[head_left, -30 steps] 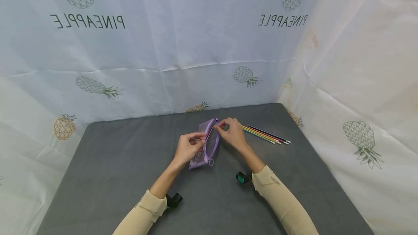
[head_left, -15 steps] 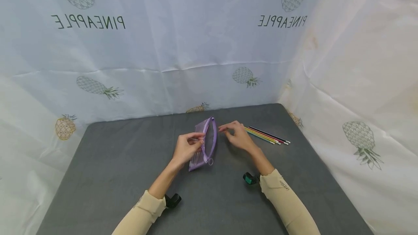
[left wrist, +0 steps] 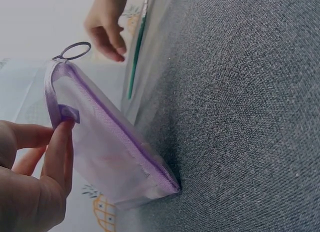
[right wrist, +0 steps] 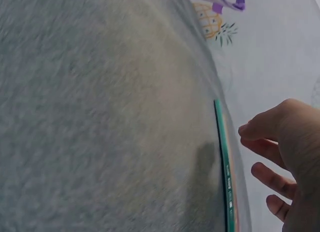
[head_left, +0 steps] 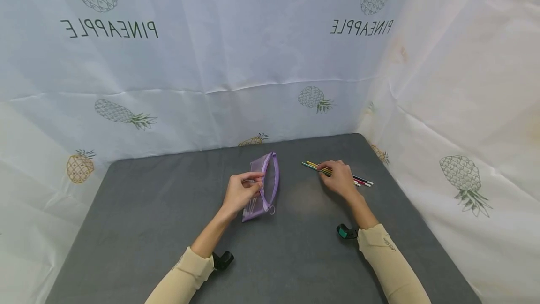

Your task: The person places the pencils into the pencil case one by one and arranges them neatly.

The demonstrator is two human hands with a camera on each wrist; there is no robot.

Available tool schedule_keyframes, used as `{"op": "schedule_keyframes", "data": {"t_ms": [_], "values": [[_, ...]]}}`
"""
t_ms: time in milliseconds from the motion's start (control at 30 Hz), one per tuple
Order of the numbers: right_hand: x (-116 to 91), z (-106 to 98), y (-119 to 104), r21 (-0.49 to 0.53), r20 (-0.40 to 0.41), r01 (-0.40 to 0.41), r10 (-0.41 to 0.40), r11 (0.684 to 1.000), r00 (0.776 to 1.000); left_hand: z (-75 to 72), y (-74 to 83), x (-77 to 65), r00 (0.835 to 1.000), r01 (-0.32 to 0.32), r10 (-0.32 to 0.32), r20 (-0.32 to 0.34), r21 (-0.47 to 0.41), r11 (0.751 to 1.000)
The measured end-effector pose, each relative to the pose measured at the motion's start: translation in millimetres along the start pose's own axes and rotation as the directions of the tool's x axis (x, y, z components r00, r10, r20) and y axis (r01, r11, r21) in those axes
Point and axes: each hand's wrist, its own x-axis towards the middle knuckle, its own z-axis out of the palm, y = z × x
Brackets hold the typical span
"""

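Observation:
My left hand [head_left: 240, 193] pinches the rim of a sheer purple zip pouch [head_left: 272, 195] by a small tab, which shows in the left wrist view on the pouch [left wrist: 117, 137]. The pouch mouth gapes toward the right, and a ring pull [left wrist: 77, 50] hangs at one end of the zip. Over to the right, my right hand [head_left: 337, 179] is above several pencils [head_left: 309, 164] and hides their middles. In the right wrist view its fingers are loosely bent beside a green pencil [right wrist: 224, 159], with nothing seen between thumb and fingertips.
The pencils lie close together on a dark grey table [head_left: 168, 229], their far ends [head_left: 368, 183] showing right of the hand. A white pineapple-printed curtain [head_left: 211, 50] stands behind and along the sides. A black wrist camera [head_left: 347, 232] sits below each hand.
My right hand has moved from the pouch mouth rightward to the pencils; the slim item it held at the mouth is out of sight. My left hand keeps its pinch on the pouch.

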Motion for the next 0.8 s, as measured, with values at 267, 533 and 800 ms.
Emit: {"op": "schedule_keyframes", "data": {"t_ms": [267,533,800], "values": [[-3,3,12,-0.041,0.029,-0.035,0.037,0.999,0.999,-0.2,1.5,0.2,1.000,0.000,0.000,0.000,0.007,1.000],[-4,5,18,-0.059,0.016,-0.057,0.058,0.997,0.998,-1.0,1.3,0.3,1.000,0.000,0.000,-0.003,0.002,1.000],[-6,5,17,-0.036,0.019,-0.026,0.026,0.999,0.999,-1.6,1.6,-0.4,1.000,0.000,0.000,-0.004,0.003,1.000]]}}
